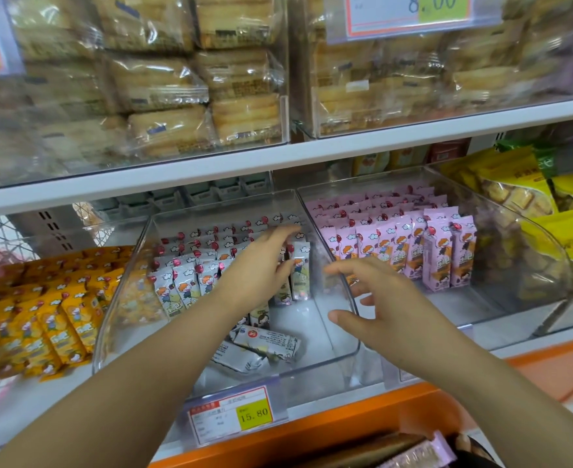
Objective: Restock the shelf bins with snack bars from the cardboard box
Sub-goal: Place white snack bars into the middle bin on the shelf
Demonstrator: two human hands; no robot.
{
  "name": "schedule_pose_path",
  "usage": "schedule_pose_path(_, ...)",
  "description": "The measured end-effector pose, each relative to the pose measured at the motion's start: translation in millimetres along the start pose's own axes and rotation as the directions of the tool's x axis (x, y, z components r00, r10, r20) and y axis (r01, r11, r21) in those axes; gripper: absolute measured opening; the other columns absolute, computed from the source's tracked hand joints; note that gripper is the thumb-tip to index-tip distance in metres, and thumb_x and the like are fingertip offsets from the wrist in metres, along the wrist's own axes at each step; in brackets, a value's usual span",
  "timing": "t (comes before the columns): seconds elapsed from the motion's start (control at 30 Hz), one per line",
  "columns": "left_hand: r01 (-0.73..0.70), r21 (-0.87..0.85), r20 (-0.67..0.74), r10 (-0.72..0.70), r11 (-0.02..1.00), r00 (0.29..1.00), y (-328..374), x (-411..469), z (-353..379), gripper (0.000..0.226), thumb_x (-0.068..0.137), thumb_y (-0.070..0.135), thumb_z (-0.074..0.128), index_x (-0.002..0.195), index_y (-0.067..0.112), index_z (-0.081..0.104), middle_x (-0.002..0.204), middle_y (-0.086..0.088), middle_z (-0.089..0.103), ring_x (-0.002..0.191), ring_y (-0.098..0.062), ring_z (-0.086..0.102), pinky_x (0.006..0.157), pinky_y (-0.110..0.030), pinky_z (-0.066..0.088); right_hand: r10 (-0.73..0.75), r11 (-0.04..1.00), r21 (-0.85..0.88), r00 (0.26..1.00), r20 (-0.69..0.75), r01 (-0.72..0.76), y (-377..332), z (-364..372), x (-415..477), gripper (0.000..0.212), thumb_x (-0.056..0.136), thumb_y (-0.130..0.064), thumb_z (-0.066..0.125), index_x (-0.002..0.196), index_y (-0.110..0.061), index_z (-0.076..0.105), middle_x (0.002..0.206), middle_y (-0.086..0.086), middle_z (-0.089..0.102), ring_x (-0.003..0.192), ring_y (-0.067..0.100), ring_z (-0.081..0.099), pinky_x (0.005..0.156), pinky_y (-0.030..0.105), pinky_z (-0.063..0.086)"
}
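I see the shelf (278, 157) filling my view. Its upper level is stacked with bread packs (163, 82) behind clear fronts. On the lower level three lots of bars sit side by side: orange bars (52, 315) on the left, the middle bin (116, 298) with white snack bars (184, 285) standing in rows towards its back, and the right bin (481, 309) with pink snack bars (440, 251) upright in rows. Yellow bags (514, 190) lie further right.

The left grip (261, 261) reaches into the middle bin, fingers stretched flat against the standing white bars and thumb beside one of them; it is wide and I see nothing clasped in it. The right grip (389, 298) hovers at the clear wall between the middle and right bins, fingers spread wide, holding nothing.

A few loose bars (268, 342) lie flat on the middle bin's floor near its front. A price tag (231, 413) sits on the shelf edge below. The cardboard box (373, 450) shows only as a brown strip at the bottom edge.
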State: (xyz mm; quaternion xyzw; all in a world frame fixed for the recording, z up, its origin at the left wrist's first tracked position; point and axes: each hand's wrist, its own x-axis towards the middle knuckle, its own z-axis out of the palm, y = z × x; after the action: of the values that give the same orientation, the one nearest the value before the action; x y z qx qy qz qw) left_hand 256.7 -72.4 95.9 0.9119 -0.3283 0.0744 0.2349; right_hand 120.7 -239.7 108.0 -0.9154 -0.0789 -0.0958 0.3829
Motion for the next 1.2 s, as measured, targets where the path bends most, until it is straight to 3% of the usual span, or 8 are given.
schedule_pose_path(0.07, 0.005, 0.054, -0.036, -0.003, 0.999, 0.999, -1, 3, 3, 0.046, 0.094, 0.023, 0.057, 0.138, 0.026, 0.044, 0.134, -0.003, 0.051, 0.078, -0.012, 0.058, 0.08, -0.029, 0.048, 0.0, 1.0, -0.001, 1.0, 0.002, 0.0, 0, 0, 0, 0.045, 0.085, -0.031, 0.067, 0.112, -0.054, 0.039, 0.119, -0.026, 0.041, 0.101, -0.014, 0.045, 0.086, 0.01, 0.04)
schedule_pose_path(0.2, 0.048, 0.179, -0.054, -0.039, 0.983, 0.998, -2, 8, 4, 0.044, 0.092, 0.028, 0.06, 0.135, 0.027, 0.049, 0.133, -0.003, 0.051, 0.103, -0.023, 0.061, 0.083, -0.037, 0.052, -0.007, 1.0, -0.007, 1.0, -0.003, 0.007, 0, 0, 0, 0.047, 0.085, -0.031, 0.067, 0.11, -0.057, 0.036, 0.118, -0.027, 0.041, 0.101, -0.014, 0.044, 0.084, 0.01, 0.041)
schedule_pose_path(0.43, 0.061, 0.128, 0.052, -0.068, 0.99, 0.996, -4, 9, -2, 0.063, 0.086, 0.019, 0.069, 0.142, 0.029, 0.041, 0.138, -0.004, 0.05, 0.108, -0.022, 0.059, 0.086, -0.029, 0.046, -0.003, 1.0, -0.009, 1.0, 0.0, 0.003, 1, 0, -1, 0.046, 0.085, -0.031, 0.067, 0.115, -0.053, 0.04, 0.118, -0.027, 0.04, 0.1, -0.015, 0.044, 0.084, 0.009, 0.04)
schedule_pose_path(0.57, 0.052, 0.305, 0.051, -0.071, 0.951, 0.996, -5, 3, -8, 0.064, 0.089, 0.028, 0.065, 0.145, 0.032, 0.033, 0.143, -0.002, 0.042, 0.116, -0.023, 0.056, 0.085, -0.038, 0.052, 0.008, 1.0, -0.006, 1.0, -0.001, -0.008, 1, -1, 0, 0.045, 0.085, -0.03, 0.067, 0.121, -0.047, 0.045, 0.118, -0.025, 0.041, 0.101, -0.014, 0.044, 0.086, 0.01, 0.04)
schedule_pose_path(0.67, 0.026, 0.441, 0.046, -0.051, 0.897, 0.998, -1, 3, -10, 0.061, 0.092, 0.04, 0.058, 0.145, 0.034, 0.03, 0.144, 0.002, 0.042, 0.117, -0.022, 0.056, 0.08, -0.035, 0.051, 0.013, 1.0, 0.002, 1.0, -0.004, -0.013, 1, 0, 0, 0.045, 0.085, -0.03, 0.067, 0.121, -0.046, 0.045, 0.118, -0.026, 0.041, 0.101, -0.013, 0.044, 0.085, 0.008, 0.039)
schedule_pose_path(1.03, 0.051, 0.393, 0.044, -0.075, 0.918, 0.996, 8, 16, -5, 0.053, 0.092, 0.046, 0.056, 0.14, 0.029, 0.041, 0.136, 0.001, 0.053, 0.114, -0.024, 0.057, 0.079, -0.032, 0.046, 0.018, 1.0, 0.0, 1.0, 0.008, -0.018, 0, -2, 0, 0.047, 0.086, -0.03, 0.066, 0.126, -0.044, 0.045, 0.122, -0.023, 0.041, 0.1, -0.014, 0.044, 0.08, 0.004, 0.037)
schedule_pose_path(1.2, 0.088, 0.263, 0.008, -0.093, 0.961, 0.996, 0, 13, 1, 0.042, 0.092, 0.046, 0.055, 0.131, 0.029, 0.05, 0.13, 0.003, 0.059, 0.109, -0.021, 0.059, 0.077, -0.032, 0.049, 0.017, 1.0, -0.009, 1.0, 0.008, -0.017, -1, -2, 0, 0.046, 0.087, -0.03, 0.066, 0.126, -0.043, 0.045, 0.122, -0.022, 0.041, 0.1, -0.014, 0.044, 0.081, 0.005, 0.037)
